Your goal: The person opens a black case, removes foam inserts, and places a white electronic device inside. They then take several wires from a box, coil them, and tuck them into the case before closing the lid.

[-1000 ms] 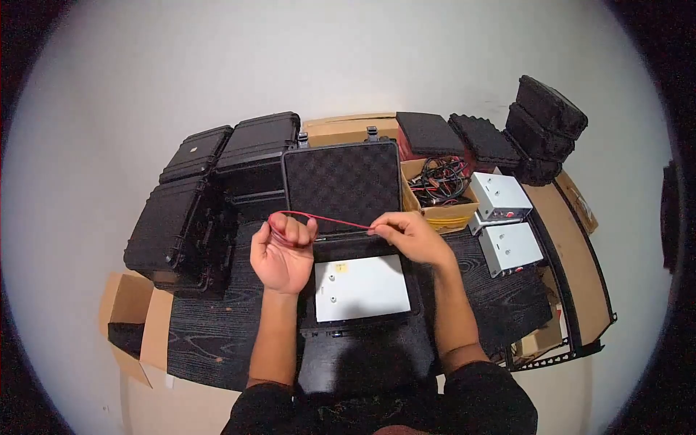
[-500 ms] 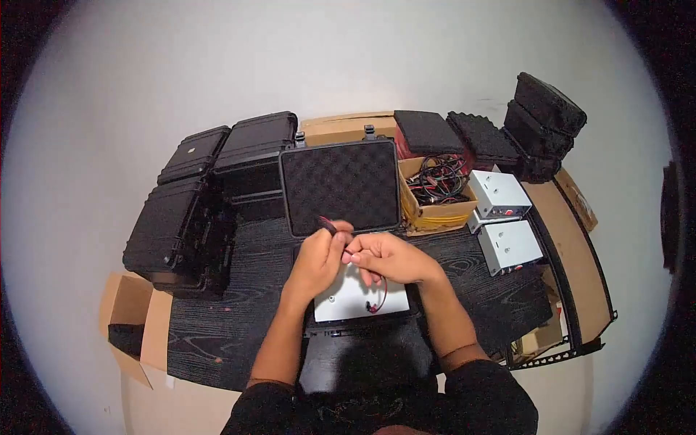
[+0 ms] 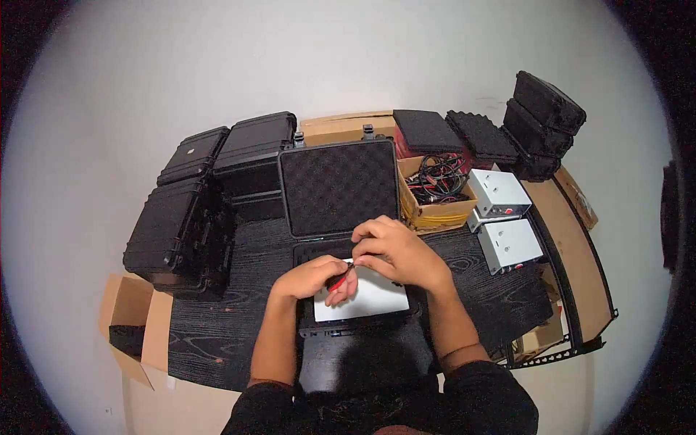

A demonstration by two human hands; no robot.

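Observation:
My left hand (image 3: 313, 278) is closed around a small bundle of red and black cable (image 3: 338, 282), over the left part of a white metal box (image 3: 373, 299). Beside it, the thumb and fingertips of my right hand (image 3: 400, 252) pinch together at the upper end of the bundle. The exact piece between those fingertips is too small to make out. Below both hands, the white box lies in the base of an open black hard case, whose raised lid (image 3: 341, 187) is lined with egg-crate foam.
Black hard cases (image 3: 163, 228) are stacked at left, with more (image 3: 540, 119) at the far right. A cardboard box of tangled cables (image 3: 438, 192) stands behind my right hand. White metal boxes (image 3: 511, 245) sit at right. An open carton (image 3: 148, 319) is by the table's left edge.
The cable is now gathered into a bundle in my left hand, which has lowered and turned. Its loose end no longer hangs over the white box. My right hand has shifted slightly up and right.

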